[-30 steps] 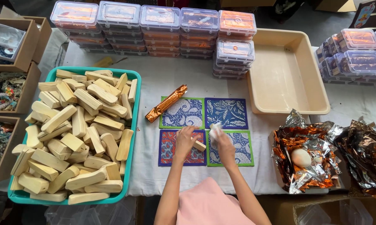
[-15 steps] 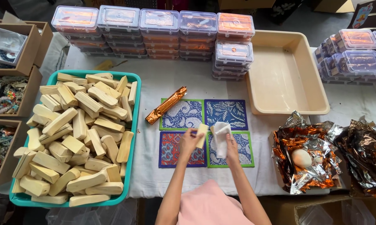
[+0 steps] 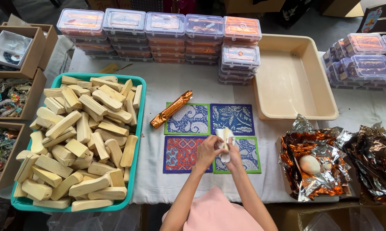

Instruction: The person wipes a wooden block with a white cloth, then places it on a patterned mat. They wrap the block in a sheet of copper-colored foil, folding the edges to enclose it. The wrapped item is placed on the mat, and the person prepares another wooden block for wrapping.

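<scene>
While held, pale bar (two hands)

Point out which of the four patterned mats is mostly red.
The near-left mat, beside the left hand: a red and blue pattern with a dark blue border. The other three are blue and white, two of them edged green.

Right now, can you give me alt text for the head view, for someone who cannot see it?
Both hands, left hand and right hand, hold a pale bar in a white wrap above four patterned mats on a white-clothed table. A teal tray of pale wooden blocks sits to the left, an empty beige tray and crumpled foil to the right.
</scene>
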